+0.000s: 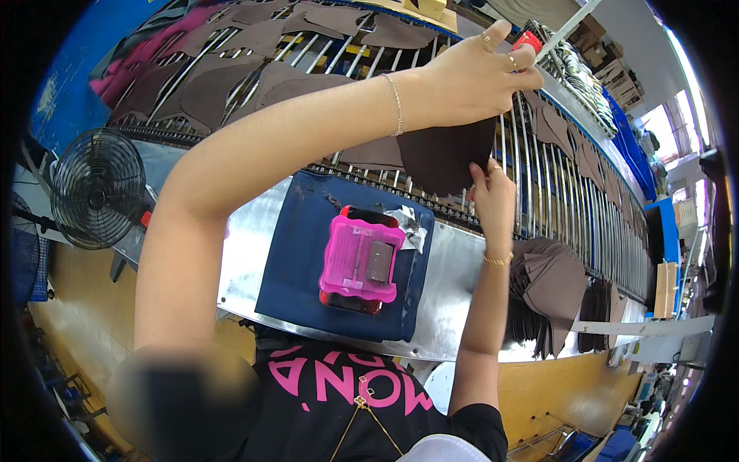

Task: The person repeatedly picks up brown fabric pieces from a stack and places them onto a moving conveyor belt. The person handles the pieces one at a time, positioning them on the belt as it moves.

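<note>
A dark brown cut piece of leather-like sheet (445,160) lies at the near edge of the slatted rack, partly hidden by my left wrist. My right hand (496,196) pinches its lower right edge between thumb and fingers. Stretched across above it, my left hand (489,73) has its fingers bent and spread apart over the rods. Its thumb is out of sight, and no grip on the piece shows. Close to me, a pink plastic tray-like holder (335,258) with a grey block (379,262) in it rests on a dark blue mat (296,269).
More brown pieces (196,92) are spread over the slatted rack (550,181). To the right, stacked pieces (550,281) overhang the metal table (450,285). A black fan (98,196) stands at left. Crumpled foil (412,223) lies beside the pink holder.
</note>
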`<state>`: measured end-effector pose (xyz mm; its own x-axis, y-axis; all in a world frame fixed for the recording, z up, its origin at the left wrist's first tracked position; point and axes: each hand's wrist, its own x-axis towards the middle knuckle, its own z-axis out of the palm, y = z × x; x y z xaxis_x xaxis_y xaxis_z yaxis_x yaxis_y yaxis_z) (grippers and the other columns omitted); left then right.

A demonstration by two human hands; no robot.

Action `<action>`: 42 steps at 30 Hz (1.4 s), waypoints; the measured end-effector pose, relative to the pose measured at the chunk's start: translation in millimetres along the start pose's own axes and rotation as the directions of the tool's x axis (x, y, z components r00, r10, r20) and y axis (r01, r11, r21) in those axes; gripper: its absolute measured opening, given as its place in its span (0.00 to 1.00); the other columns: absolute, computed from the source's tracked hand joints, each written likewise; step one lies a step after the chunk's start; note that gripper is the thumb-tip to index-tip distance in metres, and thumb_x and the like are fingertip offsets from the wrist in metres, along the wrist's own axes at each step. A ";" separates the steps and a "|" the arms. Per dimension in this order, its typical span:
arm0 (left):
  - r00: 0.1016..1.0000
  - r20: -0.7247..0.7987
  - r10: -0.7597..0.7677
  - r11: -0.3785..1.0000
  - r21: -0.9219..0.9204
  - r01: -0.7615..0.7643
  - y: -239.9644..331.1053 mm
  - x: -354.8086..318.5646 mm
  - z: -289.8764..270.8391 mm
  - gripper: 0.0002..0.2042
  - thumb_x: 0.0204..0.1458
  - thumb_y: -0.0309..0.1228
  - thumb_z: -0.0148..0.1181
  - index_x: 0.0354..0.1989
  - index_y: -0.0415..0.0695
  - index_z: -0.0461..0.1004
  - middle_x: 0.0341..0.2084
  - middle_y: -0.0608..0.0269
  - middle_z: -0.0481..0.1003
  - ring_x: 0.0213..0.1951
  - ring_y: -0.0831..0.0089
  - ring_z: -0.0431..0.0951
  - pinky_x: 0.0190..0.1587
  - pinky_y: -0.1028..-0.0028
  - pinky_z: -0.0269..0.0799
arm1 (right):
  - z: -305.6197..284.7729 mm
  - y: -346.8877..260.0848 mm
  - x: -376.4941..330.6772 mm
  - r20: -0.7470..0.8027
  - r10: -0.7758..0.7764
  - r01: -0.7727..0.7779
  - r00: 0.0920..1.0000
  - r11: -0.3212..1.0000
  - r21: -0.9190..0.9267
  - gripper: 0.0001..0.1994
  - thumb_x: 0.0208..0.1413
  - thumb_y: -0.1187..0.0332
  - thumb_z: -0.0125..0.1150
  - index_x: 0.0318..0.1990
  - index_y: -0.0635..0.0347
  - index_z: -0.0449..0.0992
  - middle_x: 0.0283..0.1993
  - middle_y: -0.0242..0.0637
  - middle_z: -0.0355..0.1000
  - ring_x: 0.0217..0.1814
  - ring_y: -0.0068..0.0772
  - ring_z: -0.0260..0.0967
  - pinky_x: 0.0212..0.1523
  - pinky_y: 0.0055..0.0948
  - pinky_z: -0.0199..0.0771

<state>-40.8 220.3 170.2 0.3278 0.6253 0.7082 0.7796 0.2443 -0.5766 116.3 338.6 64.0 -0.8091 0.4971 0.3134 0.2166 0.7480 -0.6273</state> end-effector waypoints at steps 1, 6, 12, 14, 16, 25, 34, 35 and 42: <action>1.000 0.014 -0.019 1.000 0.024 0.018 -0.3 -3.6 -1.6 0.05 0.43 0.36 0.57 0.20 0.57 0.79 0.45 0.74 0.66 0.56 0.68 0.61 0.57 0.51 0.49 | 14.0 5.6 10.1 -0.003 0.105 -0.104 0.995 0.990 0.095 0.09 0.58 0.70 0.55 0.31 0.68 0.68 0.17 0.41 0.70 0.15 0.29 0.70 0.17 0.28 0.65; 0.954 0.001 -0.298 0.936 -0.195 0.293 -24.0 -7.1 -28.1 0.29 0.37 0.37 0.68 0.52 0.58 0.67 0.56 0.52 0.57 0.59 0.51 0.54 0.55 0.52 0.50 | 85.7 74.2 59.3 0.112 0.337 -0.341 0.935 0.765 0.546 0.06 0.60 0.73 0.50 0.41 0.67 0.68 0.25 0.36 0.70 0.18 0.23 0.69 0.16 0.20 0.69; 0.863 0.083 -0.499 0.861 -0.064 0.504 -37.5 -68.9 -53.3 0.26 0.42 0.40 0.66 0.54 0.58 0.69 0.56 0.56 0.58 0.58 0.56 0.56 0.57 0.54 0.51 | 146.0 123.7 88.0 0.309 0.516 -0.574 0.799 0.497 0.651 0.06 0.59 0.73 0.52 0.39 0.68 0.66 0.29 0.37 0.68 0.22 0.25 0.69 0.17 0.21 0.71; 0.832 0.141 -0.536 0.840 -0.006 0.542 -34.2 -95.3 -56.3 0.27 0.45 0.41 0.64 0.56 0.59 0.67 0.57 0.57 0.57 0.60 0.58 0.55 0.58 0.56 0.50 | 158.6 127.4 90.9 0.312 0.536 -0.576 0.785 0.445 0.686 0.10 0.57 0.69 0.57 0.37 0.65 0.64 0.24 0.38 0.68 0.19 0.27 0.68 0.15 0.22 0.70; 0.773 0.284 -0.567 0.806 -0.001 0.592 -29.4 -110.1 -58.6 0.34 0.45 0.43 0.65 0.63 0.63 0.59 0.62 0.57 0.51 0.64 0.57 0.50 0.60 0.54 0.46 | 149.1 114.8 82.6 0.240 0.582 -0.570 0.777 0.492 0.658 0.13 0.56 0.65 0.60 0.37 0.63 0.62 0.20 0.37 0.67 0.16 0.27 0.67 0.13 0.22 0.69; 0.698 0.358 -0.620 0.725 -0.080 0.685 -15.8 -136.2 -68.8 0.31 0.46 0.40 0.65 0.61 0.58 0.62 0.60 0.55 0.57 0.62 0.56 0.55 0.60 0.57 0.49 | -34.2 62.9 -34.0 -0.191 0.426 -0.356 0.884 0.880 0.314 0.14 0.54 0.62 0.62 0.37 0.64 0.68 0.19 0.38 0.71 0.15 0.24 0.68 0.18 0.25 0.66; 0.638 0.492 -0.592 0.644 -0.187 0.741 10.7 -143.9 -50.9 0.31 0.50 0.39 0.62 0.63 0.57 0.59 0.63 0.55 0.52 0.64 0.54 0.51 0.63 0.53 0.47 | -227.5 225.7 -228.7 -0.662 0.685 -0.951 0.304 0.176 -0.255 0.27 0.49 0.47 0.62 0.49 0.57 0.74 0.51 0.46 0.69 0.53 0.45 0.69 0.49 0.56 0.66; 0.637 0.497 -0.590 0.637 -0.198 0.745 11.7 -146.7 -52.7 0.31 0.49 0.38 0.62 0.63 0.57 0.59 0.63 0.55 0.52 0.64 0.54 0.51 0.63 0.53 0.47 | -224.2 225.0 -228.9 -0.675 0.664 -0.945 0.322 0.183 -0.271 0.27 0.48 0.47 0.62 0.49 0.57 0.74 0.51 0.47 0.70 0.53 0.46 0.69 0.49 0.55 0.67; 0.651 0.505 -0.567 0.628 -0.248 0.738 23.1 -143.7 -64.4 0.34 0.45 0.36 0.66 0.63 0.57 0.59 0.62 0.55 0.53 0.63 0.54 0.53 0.62 0.56 0.47 | -238.4 256.6 -232.9 -0.655 0.607 -0.887 0.450 0.220 -0.406 0.29 0.42 0.44 0.66 0.44 0.59 0.76 0.45 0.51 0.72 0.50 0.50 0.70 0.48 0.47 0.70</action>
<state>-35.5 88.4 81.4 -0.4976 0.6429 0.5823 0.8634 0.4312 0.2619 490.5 519.5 0.0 0.1252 0.9656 0.2278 0.9871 -0.0980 -0.1269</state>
